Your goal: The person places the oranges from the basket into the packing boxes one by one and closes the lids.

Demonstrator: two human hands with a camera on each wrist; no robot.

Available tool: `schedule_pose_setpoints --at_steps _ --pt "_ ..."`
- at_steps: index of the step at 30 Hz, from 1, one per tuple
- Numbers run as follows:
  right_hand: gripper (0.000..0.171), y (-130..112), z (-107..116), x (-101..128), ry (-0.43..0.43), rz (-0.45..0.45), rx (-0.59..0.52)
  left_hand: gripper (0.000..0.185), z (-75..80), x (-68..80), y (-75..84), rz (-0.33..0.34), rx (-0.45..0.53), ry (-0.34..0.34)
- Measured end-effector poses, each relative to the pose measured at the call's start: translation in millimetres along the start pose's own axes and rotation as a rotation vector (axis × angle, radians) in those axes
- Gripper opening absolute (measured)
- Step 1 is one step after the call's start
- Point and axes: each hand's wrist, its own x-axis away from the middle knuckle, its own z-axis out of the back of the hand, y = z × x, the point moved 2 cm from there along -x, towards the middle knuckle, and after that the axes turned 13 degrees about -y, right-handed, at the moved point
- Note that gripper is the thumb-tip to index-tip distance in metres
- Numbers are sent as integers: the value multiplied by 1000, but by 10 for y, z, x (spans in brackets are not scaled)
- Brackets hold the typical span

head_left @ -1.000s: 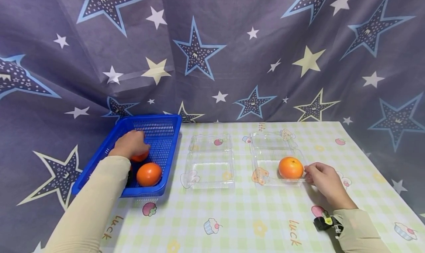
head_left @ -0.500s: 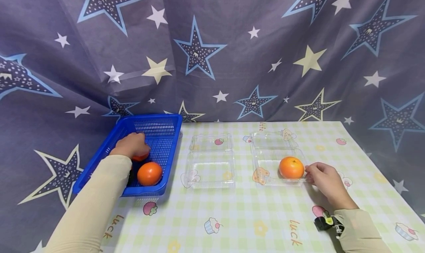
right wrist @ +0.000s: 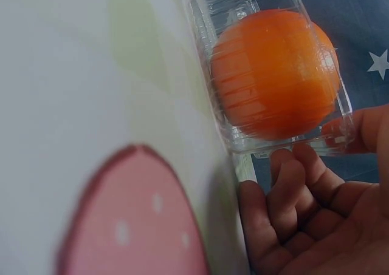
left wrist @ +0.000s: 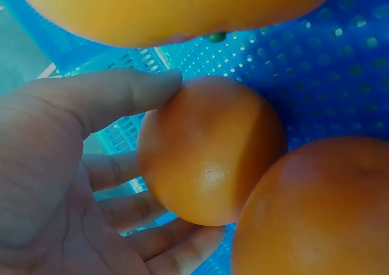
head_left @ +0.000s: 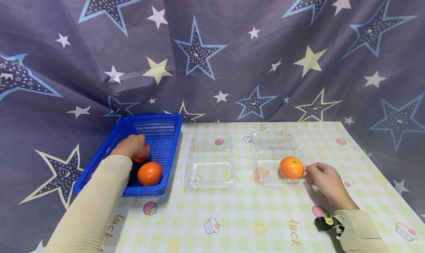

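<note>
Nearest the viewer, the right hand [head_left: 323,179] rests on the checked tablecloth [head_left: 245,216], fingers loosely curled, fingertips [right wrist: 298,159] touching the near-right rim of the right clear clamshell [head_left: 265,155]; it steadies the box and grips nothing that the wrist view can confirm beyond that contact. An orange [head_left: 291,167] sits in that tray's near half, just left of the right hand, with the open lid lying behind it. To the left, well apart, an empty clear clamshell [head_left: 210,160] lies open in the same way, between the blue basket [head_left: 159,125] and the loaded box. Further left and slightly farther back, the left hand [head_left: 130,146] is down inside the basket, fingers and thumb curled round a held orange [left wrist: 206,150]; the left wrist view shows the thumb [left wrist: 103,96] over its top and the fingers beneath, so the grasp looks closed on the fruit. A loose orange [head_left: 149,173] sits just beside it toward the viewer, touching or nearly so, and the wrist view shows a third fruit [left wrist: 176,11] at the top edge. The held fruit is round, with no long axis to speak of. Judged from this layout, the empty clamshell lies to the right of the left hand's grip, across the basket's right wall, and the left hand is plainly the nearer one to it.
</note>
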Motion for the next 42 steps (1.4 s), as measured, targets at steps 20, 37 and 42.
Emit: schedule_pose_setpoints --at_steps 20,37,42 --pt "44 -10 -8 1 2 13 -1 46 -42 -2 1 -9 60 -48" --pt "45 0 7 9 -12 1 -6 53 14 59 121 -5 25 -43" --pt "44 1 5 8 -10 8 -9 56 14 63 135 6 18 -43"
